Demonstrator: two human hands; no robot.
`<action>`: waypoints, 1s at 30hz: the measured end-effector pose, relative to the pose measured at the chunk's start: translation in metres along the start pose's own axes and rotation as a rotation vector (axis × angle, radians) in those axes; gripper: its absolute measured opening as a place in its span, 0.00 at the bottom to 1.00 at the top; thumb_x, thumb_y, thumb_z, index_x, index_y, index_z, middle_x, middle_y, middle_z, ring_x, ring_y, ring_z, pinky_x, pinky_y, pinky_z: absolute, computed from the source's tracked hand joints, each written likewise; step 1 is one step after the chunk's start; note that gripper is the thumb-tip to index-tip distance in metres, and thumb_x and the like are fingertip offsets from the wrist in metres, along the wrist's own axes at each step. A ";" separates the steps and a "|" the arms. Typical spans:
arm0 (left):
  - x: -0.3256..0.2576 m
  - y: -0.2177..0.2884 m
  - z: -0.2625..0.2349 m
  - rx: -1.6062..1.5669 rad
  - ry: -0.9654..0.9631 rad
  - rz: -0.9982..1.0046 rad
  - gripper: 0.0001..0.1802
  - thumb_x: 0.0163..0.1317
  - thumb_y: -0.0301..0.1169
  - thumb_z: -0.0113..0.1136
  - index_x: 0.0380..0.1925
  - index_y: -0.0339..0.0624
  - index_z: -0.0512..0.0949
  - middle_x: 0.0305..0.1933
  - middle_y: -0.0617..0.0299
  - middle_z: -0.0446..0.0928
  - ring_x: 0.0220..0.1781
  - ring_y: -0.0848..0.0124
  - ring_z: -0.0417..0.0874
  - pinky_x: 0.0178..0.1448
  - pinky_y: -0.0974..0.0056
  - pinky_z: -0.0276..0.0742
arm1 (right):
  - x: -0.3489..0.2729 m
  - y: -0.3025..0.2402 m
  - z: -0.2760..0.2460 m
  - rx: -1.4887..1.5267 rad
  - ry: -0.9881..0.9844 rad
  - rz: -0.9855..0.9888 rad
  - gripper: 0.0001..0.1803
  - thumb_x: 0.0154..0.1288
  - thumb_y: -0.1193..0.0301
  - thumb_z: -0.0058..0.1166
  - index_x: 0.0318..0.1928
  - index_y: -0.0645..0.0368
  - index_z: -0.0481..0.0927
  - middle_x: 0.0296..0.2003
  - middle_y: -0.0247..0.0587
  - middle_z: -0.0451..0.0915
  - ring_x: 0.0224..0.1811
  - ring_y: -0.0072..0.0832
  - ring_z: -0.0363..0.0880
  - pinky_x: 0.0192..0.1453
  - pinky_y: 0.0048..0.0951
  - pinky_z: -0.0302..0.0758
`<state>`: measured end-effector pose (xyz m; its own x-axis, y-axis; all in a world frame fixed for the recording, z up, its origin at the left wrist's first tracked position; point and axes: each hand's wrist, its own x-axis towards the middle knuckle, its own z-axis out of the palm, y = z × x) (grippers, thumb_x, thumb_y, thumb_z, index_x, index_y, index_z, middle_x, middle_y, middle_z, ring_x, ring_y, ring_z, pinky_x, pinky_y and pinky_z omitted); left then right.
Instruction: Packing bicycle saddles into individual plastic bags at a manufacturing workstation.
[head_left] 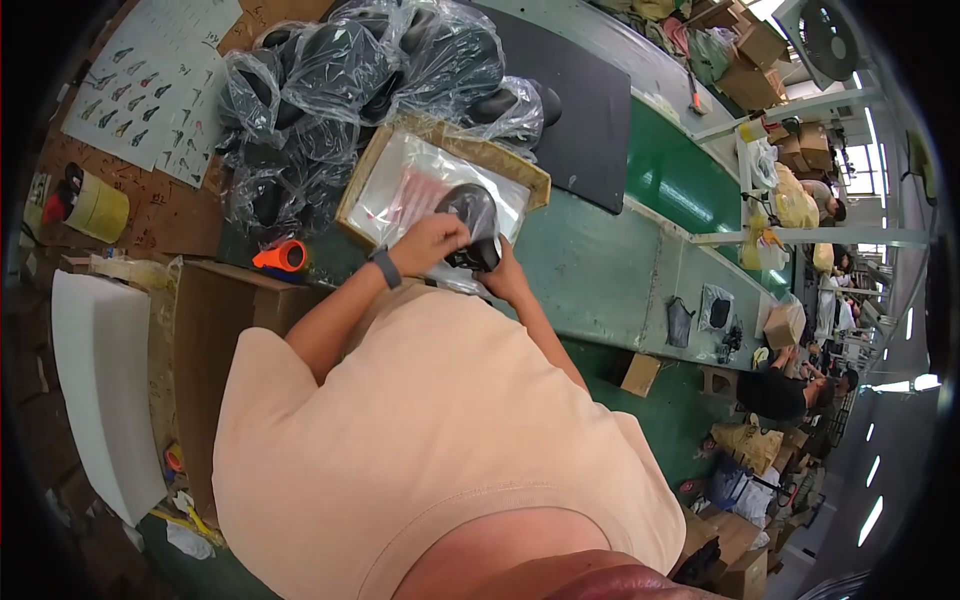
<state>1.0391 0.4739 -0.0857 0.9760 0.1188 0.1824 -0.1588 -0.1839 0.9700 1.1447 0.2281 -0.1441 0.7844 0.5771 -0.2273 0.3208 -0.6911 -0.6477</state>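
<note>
In front of my chest is a black bicycle saddle (477,215), its upper part glossy as if under clear film. My right hand (506,275) grips it from the right side, with the fingers partly hidden behind it. Against its left edge my left hand (436,238) is closed in a pinch; what lies between the fingertips is too small to make out. Below both hands stands an open cardboard box (540,190) with a stack of clear plastic bags (405,180) in it.
Several bagged black saddles (345,70) are heaped behind the box. An orange tape dispenser (283,257) lies to its left. Further left are a yellow tub (95,205) and white foam (105,390). A green conveyor belt (680,185) runs along the right; co-workers (775,395) sit beyond.
</note>
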 end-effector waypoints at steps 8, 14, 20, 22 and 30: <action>-0.029 0.105 -0.042 -0.665 -0.455 -0.185 0.12 0.80 0.37 0.65 0.50 0.39 0.83 0.45 0.69 0.82 0.49 0.78 0.80 0.57 0.65 0.77 | -0.010 -0.058 -0.092 1.304 -0.417 0.454 0.20 0.71 0.73 0.68 0.60 0.61 0.79 0.44 0.43 0.87 0.36 0.35 0.87 0.33 0.37 0.85; 0.055 0.105 -0.016 -0.721 0.041 -0.292 0.32 0.74 0.39 0.71 0.73 0.40 0.74 0.62 0.61 0.81 0.67 0.69 0.79 0.73 0.57 0.73 | 0.015 -0.129 -0.136 0.413 0.146 -0.229 0.30 0.68 0.69 0.75 0.65 0.66 0.79 0.55 0.51 0.88 0.57 0.49 0.88 0.67 0.45 0.81; 0.164 0.054 -0.096 -0.610 0.496 -0.282 0.17 0.74 0.38 0.67 0.58 0.45 0.83 0.49 0.62 0.87 0.50 0.70 0.88 0.58 0.61 0.85 | 0.056 -0.116 -0.114 0.179 0.034 -0.503 0.32 0.67 0.68 0.74 0.69 0.61 0.79 0.54 0.58 0.88 0.56 0.58 0.87 0.62 0.46 0.83; 0.207 0.065 -0.145 -1.186 0.605 -0.388 0.19 0.76 0.45 0.65 0.57 0.44 0.83 0.49 0.58 0.85 0.52 0.63 0.89 0.50 0.59 0.88 | 0.071 -0.092 -0.097 0.139 -0.190 -0.327 0.31 0.68 0.71 0.72 0.70 0.61 0.79 0.51 0.57 0.90 0.56 0.57 0.88 0.60 0.45 0.84; 0.235 -0.028 -0.248 -0.490 0.895 -0.270 0.22 0.80 0.36 0.64 0.69 0.43 0.75 0.63 0.61 0.82 0.55 0.68 0.86 0.58 0.65 0.83 | 0.224 -0.053 -0.212 0.778 -0.554 0.048 0.35 0.72 0.74 0.61 0.78 0.57 0.73 0.36 0.40 0.89 0.34 0.25 0.89 0.43 0.32 0.88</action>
<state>1.2357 0.7494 -0.0298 0.5542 0.8102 -0.1907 -0.1906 0.3465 0.9185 1.4158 0.3019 -0.0069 0.3609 0.8177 -0.4485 -0.3046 -0.3511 -0.8854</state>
